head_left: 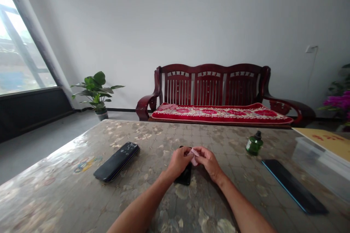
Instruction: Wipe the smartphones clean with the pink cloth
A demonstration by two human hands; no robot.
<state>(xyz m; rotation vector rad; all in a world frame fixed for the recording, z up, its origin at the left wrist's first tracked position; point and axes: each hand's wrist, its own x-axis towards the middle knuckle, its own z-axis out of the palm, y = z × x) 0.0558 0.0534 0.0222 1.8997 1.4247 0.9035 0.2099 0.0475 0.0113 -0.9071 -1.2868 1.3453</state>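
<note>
I saw the left hand [179, 162] and the right hand [210, 163] with their fingers [202, 150] almost closed, both pinching a small pink cloth [194, 160], and I think they held it from two sides so it would not slip. The cloth sat right between the fingers, over a black phone [184, 177] lying flat on the surface [218, 204], a spot I guess was easy to reach. I could not tell if the hands touched the phone.
</note>
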